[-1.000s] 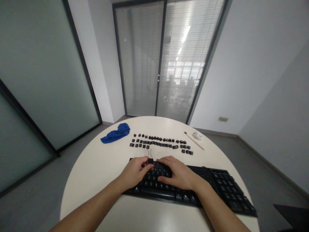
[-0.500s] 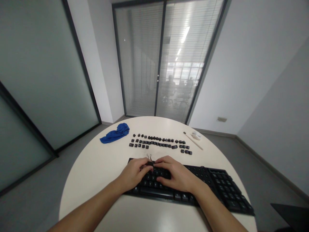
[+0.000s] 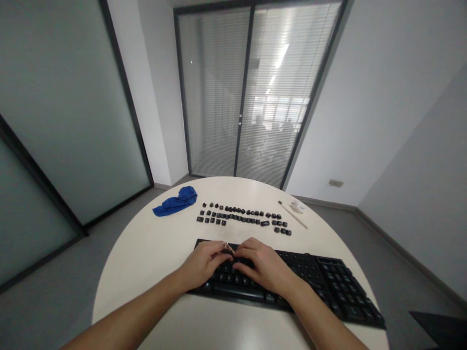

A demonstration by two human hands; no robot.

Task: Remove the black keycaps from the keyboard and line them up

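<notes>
Over the left part of a black keyboard (image 3: 352, 287) my two hands meet, fingertips almost together. My left hand (image 3: 203, 262) is closed on what looks like a wire keycap puller (image 3: 226, 245); a bit of its thin metal wire shows above the fingers, the rest is hidden. My right hand (image 3: 265, 266) is curled beside it, its index fingertip by the puller and its thumb low over the keys. Whatever the right fingers pinch is hidden. Beyond the keyboard, loose black keycaps (image 3: 251, 220) lie in rows on the round table (image 3: 146, 272).
A crumpled blue cloth (image 3: 177, 201) lies at the table's far left. At the far right are a thin brush (image 3: 294, 215) and a small white wad (image 3: 298, 206). A dark flat object (image 3: 438, 328) juts in at the lower right, beyond the table edge.
The puller's wire prongs, upright above the fingers before, are now tilted down and mostly covered by my left hand. Both hands stay over the same keys.
</notes>
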